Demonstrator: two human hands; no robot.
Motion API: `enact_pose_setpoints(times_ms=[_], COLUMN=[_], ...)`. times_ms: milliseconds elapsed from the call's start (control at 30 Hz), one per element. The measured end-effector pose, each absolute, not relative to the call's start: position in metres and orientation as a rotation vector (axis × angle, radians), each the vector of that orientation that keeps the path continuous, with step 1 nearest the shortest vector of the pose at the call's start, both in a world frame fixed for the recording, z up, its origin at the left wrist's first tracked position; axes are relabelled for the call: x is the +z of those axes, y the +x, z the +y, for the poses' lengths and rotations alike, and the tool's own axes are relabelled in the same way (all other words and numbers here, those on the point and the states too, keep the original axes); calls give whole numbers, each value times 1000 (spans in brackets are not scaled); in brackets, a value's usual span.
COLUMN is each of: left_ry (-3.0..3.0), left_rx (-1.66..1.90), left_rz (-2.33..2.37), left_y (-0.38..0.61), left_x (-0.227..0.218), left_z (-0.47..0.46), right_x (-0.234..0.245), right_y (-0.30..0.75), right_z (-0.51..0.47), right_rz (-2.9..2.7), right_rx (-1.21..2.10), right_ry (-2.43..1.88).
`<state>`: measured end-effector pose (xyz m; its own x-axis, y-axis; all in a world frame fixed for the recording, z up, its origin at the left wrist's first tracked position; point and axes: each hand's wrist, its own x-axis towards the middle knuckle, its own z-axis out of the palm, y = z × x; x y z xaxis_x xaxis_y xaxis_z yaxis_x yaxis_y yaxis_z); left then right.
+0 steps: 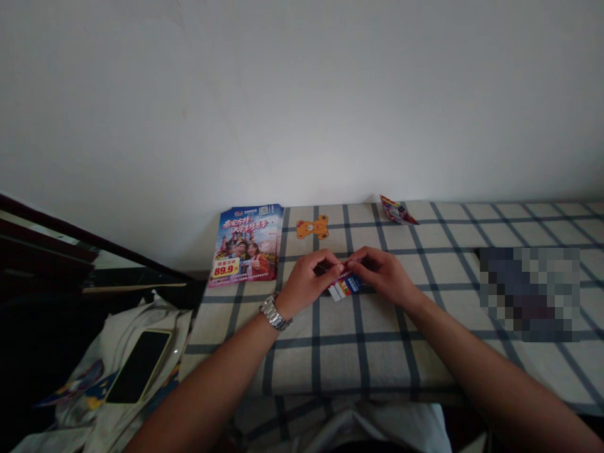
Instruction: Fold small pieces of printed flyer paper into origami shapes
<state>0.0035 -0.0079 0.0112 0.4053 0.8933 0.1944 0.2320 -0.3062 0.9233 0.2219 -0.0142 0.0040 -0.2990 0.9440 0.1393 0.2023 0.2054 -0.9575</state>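
My left hand (317,277) and my right hand (380,272) meet over the middle of the cloth-covered table. Between their pinched fingertips is a small folded paper flyer (343,288), printed in blue, red and white. Its lower part shows below my fingers; the upper edge is mostly hidden by them. A stack of printed flyers (250,245) lies left of my left hand. Beyond my hands is a flat brown bear cutout (312,227). Another folded flyer (396,211) rests at the back of the table by the wall.
A blue-and-white checked cloth (292,358) covers the table, which meets a pale wall (330,100). To the right is a dark, blurred-out item (523,292). A phone (140,366) lies on a white bag (113,340) beside the table's left edge.
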Motion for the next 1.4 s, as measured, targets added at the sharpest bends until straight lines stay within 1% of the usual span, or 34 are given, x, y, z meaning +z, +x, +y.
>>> enact_pose_setpoints(times_ms=[333,800,1100,1400], left_ry=[1656,1727,1646,1688], left_rx=[1011,981,1126,1069], left_rz=[999,996,1038,1036], left_y=[0,3,-1,0], left_x=[9,8,6,6], left_z=[-6,-7,-2,-5], right_x=[7,3,9,4], right_y=[218,221,225,226], right_z=[-14,-13,-12,-11], right_rz=[-1597,-1722,-1718,-1719], right_rx=[1240,1185,1152,1093], right_ry=[-1126,-1145,-1191,-1228])
